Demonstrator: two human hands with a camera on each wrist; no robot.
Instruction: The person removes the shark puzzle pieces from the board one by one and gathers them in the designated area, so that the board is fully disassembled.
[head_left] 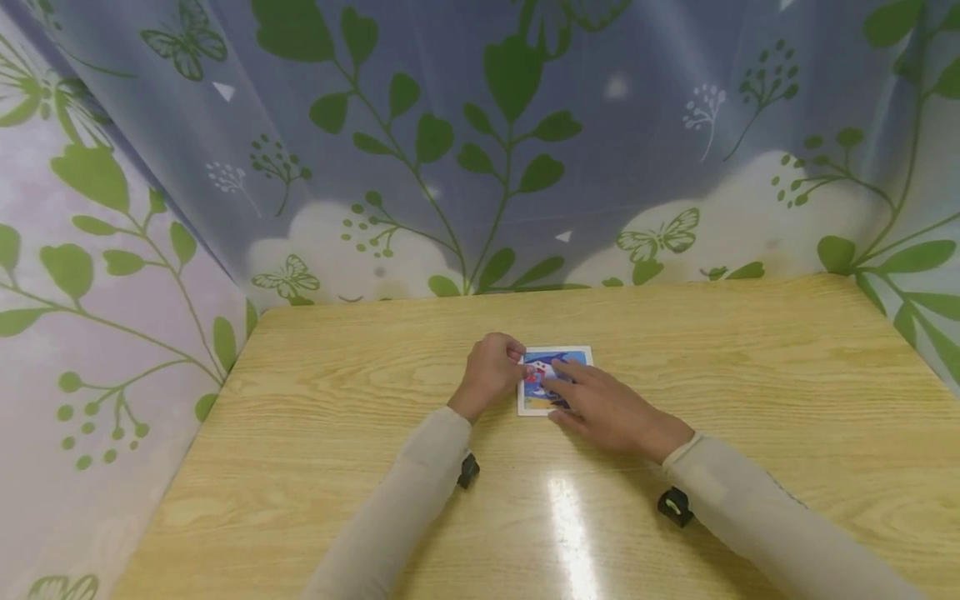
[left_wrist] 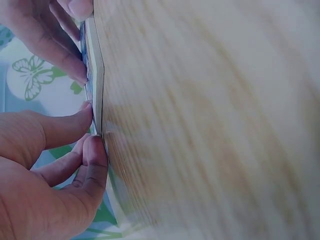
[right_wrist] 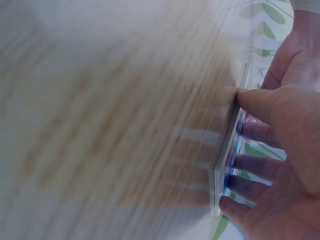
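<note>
A small square picture board (head_left: 537, 402) with a white border and a blue sea picture with a cartoon shark lies flat on the wooden table. At its left side my left hand (head_left: 487, 375) holds the edge, thumb on the face and curled fingers against the side, as the left wrist view shows. My right hand (head_left: 611, 408) lies over the right part with its fingers extended onto the picture, covering some of it. In the right wrist view the right thumb rests along the near edge of the board (right_wrist: 223, 165).
The wooden table (head_left: 337, 467) carries a bright light reflection near its front. A blue and white curtain (head_left: 480, 150) with green leaves and butterflies hangs behind it. Similar cloth (head_left: 82, 292) stands on the left. Dark wrist devices (head_left: 675, 506) show under both sleeves.
</note>
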